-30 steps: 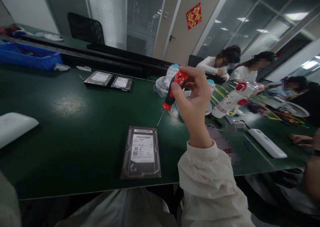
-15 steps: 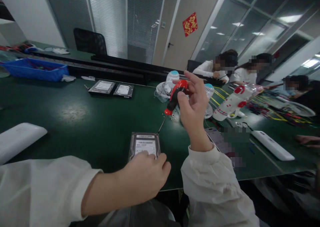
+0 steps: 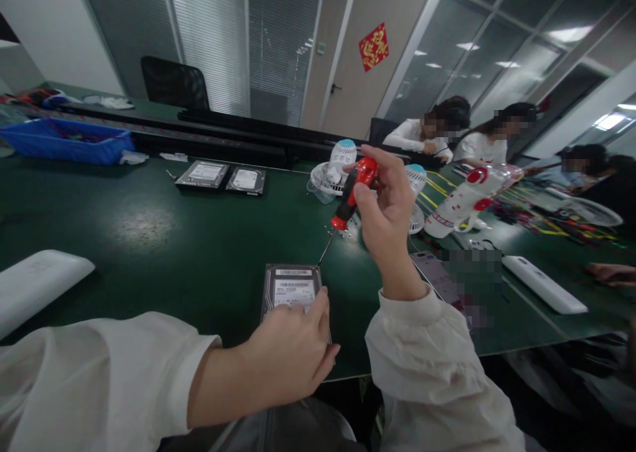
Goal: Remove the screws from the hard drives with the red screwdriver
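A hard drive [image 3: 293, 286] with a white label lies on the green table in front of me, its near part hidden under my left hand. That hand [image 3: 295, 346] grips the drive, with index finger and thumb at its right side. My right hand [image 3: 385, 203] is closed around the red and black handle of a screwdriver [image 3: 350, 197]. The screwdriver leans, its tip at the drive's far right corner. Small screws [image 3: 350, 230] lie scattered on the table behind the screwdriver.
Two other hard drives [image 3: 203, 173] lie further back, left of white fans [image 3: 342, 157]. A blue bin [image 3: 67, 144] stands at far left. White oblong cases [image 3: 544, 285] flank the work area. Right of me are a phone [image 3: 437, 276], a clear red-patterned bottle [image 3: 472, 203], cables and several people.
My left hand has shifted its fingers on the drive, the index finger now stretched along the right edge. The drive appears slightly further right. The screwdriver's tip stays at the same corner.
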The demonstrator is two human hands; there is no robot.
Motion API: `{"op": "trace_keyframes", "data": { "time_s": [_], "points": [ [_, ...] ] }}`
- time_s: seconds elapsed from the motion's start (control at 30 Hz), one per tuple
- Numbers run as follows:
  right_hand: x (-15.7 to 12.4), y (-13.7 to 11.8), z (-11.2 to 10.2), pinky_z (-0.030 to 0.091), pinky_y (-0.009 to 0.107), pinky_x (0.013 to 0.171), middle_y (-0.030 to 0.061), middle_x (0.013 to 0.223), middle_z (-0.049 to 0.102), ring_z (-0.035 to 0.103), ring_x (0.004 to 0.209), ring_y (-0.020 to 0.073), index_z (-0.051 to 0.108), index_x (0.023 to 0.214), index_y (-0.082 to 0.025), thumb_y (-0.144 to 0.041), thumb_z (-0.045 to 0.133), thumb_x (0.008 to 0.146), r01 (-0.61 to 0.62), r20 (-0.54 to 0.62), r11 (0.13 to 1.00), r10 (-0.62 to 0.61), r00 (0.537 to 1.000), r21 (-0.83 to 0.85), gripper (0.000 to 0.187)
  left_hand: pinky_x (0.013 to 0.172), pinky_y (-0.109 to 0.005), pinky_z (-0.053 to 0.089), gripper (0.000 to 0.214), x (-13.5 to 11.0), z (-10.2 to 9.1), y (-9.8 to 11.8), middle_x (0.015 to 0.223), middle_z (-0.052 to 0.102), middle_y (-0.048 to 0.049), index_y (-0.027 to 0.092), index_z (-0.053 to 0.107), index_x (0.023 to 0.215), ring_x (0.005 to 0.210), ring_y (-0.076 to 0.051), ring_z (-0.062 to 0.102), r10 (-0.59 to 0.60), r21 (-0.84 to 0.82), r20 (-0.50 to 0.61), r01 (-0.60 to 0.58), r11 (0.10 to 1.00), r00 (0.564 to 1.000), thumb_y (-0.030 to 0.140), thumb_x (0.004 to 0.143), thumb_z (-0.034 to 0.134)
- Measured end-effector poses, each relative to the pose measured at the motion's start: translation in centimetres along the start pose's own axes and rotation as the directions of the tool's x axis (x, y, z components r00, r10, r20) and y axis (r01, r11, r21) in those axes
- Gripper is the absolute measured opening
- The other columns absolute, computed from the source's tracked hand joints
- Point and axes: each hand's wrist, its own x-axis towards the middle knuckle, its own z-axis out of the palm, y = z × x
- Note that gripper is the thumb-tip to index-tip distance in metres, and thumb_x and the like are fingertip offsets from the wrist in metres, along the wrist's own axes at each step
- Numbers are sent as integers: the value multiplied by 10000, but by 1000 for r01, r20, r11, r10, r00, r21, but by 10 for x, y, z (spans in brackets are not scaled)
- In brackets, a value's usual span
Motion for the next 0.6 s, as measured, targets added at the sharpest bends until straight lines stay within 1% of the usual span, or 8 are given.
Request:
{"op": "trace_keyframes", "data": {
  "time_s": [0.1,0.17,0.3,0.33,0.4,0.53,0.6],
  "points": [
    [0,0,0,571,451,865,44,1183,630,633,1055,238,607,1243,-338,-396,708,841,28,-48,994,-33,998,-108,419,531,-359,553,585,0,0,0,1420,566,-306,11,659,1295,751,-273,738,18,1,-1,-18,1000,1000,419,1016,346],
    [1,0,0,570,466,885,44,1187,630,623,1058,242,617,1243,-338,-405,740,816,33,-57,990,-41,998,-137,450,535,-354,554,580,0,-1,0,1416,571,-303,16,667,1289,756,-273,740,20,5,-4,-20,1000,1000,418,1016,349],
    [-1,1,0,536,525,999,37,1350,618,629,1173,258,543,1367,-344,-387,620,904,35,12,998,-35,999,-49,471,531,-351,551,590,0,-1,1,1418,571,-302,13,673,1280,752,-275,741,20,23,-16,-19,1000,1000,429,1017,347],
    [-1,2,0,529,532,1013,38,1360,613,632,1180,258,527,1385,-342,-389,589,921,39,20,999,-39,999,-26,470,537,-350,553,589,-1,-1,2,1418,571,-302,16,675,1278,755,-275,742,20,28,-19,-20,999,1000,431,1017,350],
    [-2,3,1,535,528,1000,44,1320,620,646,1140,251,520,1383,-336,-405,570,928,43,16,999,-43,999,-13,463,560,-348,560,576,-1,0,2,1420,572,-297,29,682,1273,779,-275,745,18,32,-22,-18,999,1000,433,1016,363],
    [-1,1,3,570,476,902,52,1231,635,637,1071,245,582,1285,-315,-416,708,839,23,-58,995,-28,998,-97,475,568,-347,557,567,0,1,2,1433,565,-288,44,698,1254,793,-277,748,11,33,-15,-11,999,1000,442,1014,373],
    [-1,0,4,567,477,920,53,1240,645,639,1077,242,595,1266,-309,-398,716,836,25,-71,995,-32,997,-99,455,558,-351,551,575,0,1,2,1437,558,-294,36,693,1260,786,-279,746,11,33,-16,-11,999,1000,441,1016,365]
  ]
}}
